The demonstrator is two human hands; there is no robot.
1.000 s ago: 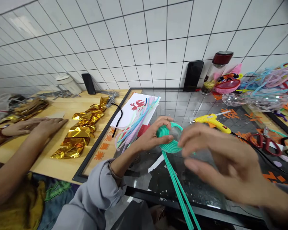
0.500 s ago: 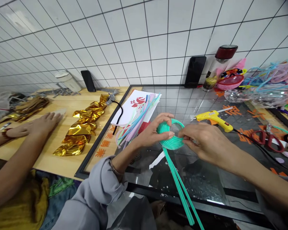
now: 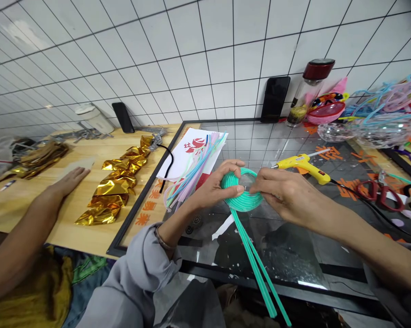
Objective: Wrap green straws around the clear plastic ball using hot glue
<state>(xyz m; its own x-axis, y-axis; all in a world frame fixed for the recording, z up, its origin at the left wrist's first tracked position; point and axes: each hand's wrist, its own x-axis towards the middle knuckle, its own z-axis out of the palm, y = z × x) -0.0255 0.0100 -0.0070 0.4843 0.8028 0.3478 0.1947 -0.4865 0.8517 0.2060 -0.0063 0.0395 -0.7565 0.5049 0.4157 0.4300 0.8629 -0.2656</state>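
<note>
Coil (image 3: 244, 202), just one, green, centre frame: I see left hand (image 3: 219, 186) curled round it, right hand (image 3: 282, 190) pinching its rim.

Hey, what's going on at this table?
One person's left hand holds a green coil. Their right hand is at the coil's right side, its grip hidden. Green strands trail down from the coil. A yellow glue gun lies on the dark table beyond the right hand. Over left, a co-worker's hand rests beside a crinkled gold strip.
</note>
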